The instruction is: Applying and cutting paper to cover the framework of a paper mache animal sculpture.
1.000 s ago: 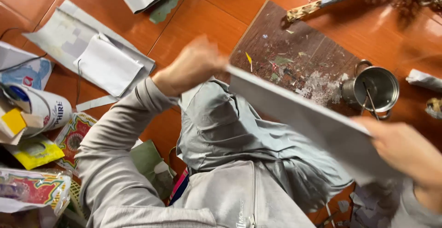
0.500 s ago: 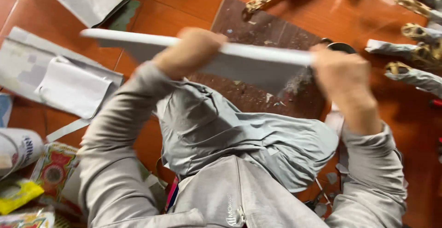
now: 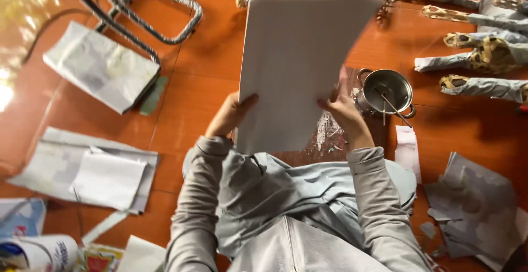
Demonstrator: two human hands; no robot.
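I hold a large white sheet of paper or card [image 3: 300, 57] upright in front of me over my lap. My left hand [image 3: 234, 112] grips its lower left edge and my right hand [image 3: 344, 110] grips its lower right edge. The sheet hides most of a brown paint-stained board [image 3: 330, 134] lying on the orange tiled floor behind it. Both my arms are in grey sleeves.
A small metal pot [image 3: 388, 90] with a stick in it stands right of the board. Several paper-wrapped woven pieces [image 3: 478, 57] lie at the upper right. Newspaper sheets [image 3: 102, 66] and a metal frame [image 3: 157, 14] lie left; torn paper [image 3: 476, 211] lies right.
The sheet has swung from lying flat across my front to standing on end facing me. Both hands shifted to its lower edge, and my view moved up and right.
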